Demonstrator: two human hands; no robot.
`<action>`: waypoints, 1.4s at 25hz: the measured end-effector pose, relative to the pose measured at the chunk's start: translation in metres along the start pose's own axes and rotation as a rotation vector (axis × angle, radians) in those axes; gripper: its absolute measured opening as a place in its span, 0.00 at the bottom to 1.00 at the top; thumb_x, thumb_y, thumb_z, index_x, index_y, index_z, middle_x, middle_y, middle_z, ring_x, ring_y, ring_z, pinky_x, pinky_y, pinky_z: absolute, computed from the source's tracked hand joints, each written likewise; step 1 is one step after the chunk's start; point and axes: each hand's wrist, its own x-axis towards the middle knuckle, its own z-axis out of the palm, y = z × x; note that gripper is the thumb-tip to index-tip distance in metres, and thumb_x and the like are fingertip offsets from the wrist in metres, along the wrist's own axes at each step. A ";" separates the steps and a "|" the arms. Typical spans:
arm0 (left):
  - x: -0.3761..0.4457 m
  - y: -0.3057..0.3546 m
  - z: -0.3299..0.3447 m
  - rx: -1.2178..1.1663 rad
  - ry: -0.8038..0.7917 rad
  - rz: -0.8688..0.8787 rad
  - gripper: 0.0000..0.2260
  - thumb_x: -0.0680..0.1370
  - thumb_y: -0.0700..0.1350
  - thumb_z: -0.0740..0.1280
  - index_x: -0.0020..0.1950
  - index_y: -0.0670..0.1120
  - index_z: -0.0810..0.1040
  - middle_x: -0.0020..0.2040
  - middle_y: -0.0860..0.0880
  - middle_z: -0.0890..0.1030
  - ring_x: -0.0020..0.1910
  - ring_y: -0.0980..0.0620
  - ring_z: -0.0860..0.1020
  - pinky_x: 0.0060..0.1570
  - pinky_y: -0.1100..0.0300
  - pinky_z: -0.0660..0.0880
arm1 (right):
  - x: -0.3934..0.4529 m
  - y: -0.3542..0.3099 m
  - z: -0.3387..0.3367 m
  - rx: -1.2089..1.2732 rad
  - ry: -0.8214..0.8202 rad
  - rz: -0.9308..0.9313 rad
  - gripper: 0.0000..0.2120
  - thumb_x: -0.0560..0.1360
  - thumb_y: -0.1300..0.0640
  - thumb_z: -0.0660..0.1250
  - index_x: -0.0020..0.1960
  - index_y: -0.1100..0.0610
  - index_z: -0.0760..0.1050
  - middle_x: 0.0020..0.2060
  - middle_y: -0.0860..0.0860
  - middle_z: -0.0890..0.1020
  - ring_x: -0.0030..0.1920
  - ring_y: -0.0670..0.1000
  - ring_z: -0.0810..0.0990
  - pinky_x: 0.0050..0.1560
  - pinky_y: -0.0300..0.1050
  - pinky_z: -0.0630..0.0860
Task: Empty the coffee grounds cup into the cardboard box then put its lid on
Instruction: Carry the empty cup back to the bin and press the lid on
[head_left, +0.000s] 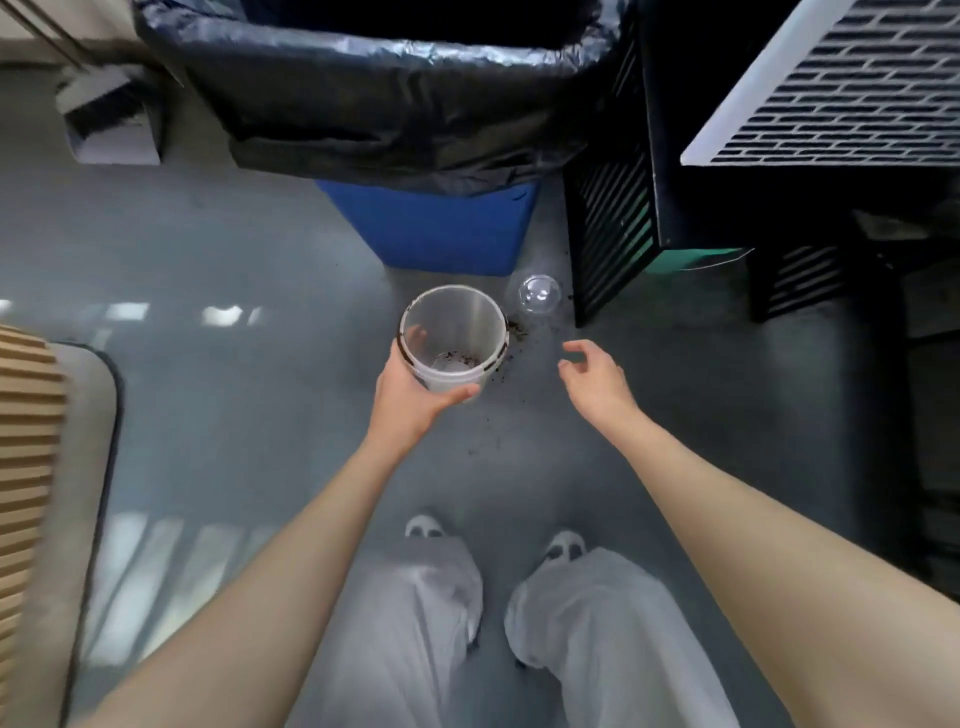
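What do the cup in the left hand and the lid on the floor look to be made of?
The cup looks like translucent, frosted plastic: the fingers of the left hand show through its wall. The lid looks like clear, glossy thin plastic, domed, with bright highlights and the floor visible through it.

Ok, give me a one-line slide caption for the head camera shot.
Left hand holds the nearly empty cup while the open right hand reaches toward the clear lid on the floor.
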 end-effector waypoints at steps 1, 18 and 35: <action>0.014 -0.015 0.011 -0.008 0.009 -0.001 0.47 0.63 0.48 0.87 0.77 0.50 0.67 0.73 0.54 0.76 0.69 0.58 0.73 0.64 0.71 0.65 | 0.021 0.009 0.008 -0.012 0.007 -0.005 0.18 0.81 0.53 0.60 0.70 0.51 0.71 0.57 0.54 0.81 0.57 0.54 0.78 0.58 0.47 0.74; 0.203 -0.223 0.174 -0.049 0.008 0.103 0.48 0.63 0.48 0.87 0.78 0.51 0.67 0.72 0.51 0.77 0.71 0.51 0.76 0.72 0.46 0.73 | 0.297 0.083 0.109 0.028 0.073 -0.112 0.19 0.80 0.55 0.62 0.70 0.53 0.72 0.58 0.56 0.81 0.58 0.57 0.80 0.53 0.40 0.70; 0.254 -0.270 0.205 0.090 0.067 0.122 0.53 0.65 0.68 0.77 0.84 0.54 0.56 0.77 0.53 0.69 0.77 0.50 0.65 0.76 0.43 0.68 | 0.360 0.083 0.118 -0.126 0.075 -0.209 0.19 0.80 0.55 0.62 0.71 0.54 0.72 0.68 0.57 0.76 0.66 0.58 0.76 0.64 0.44 0.70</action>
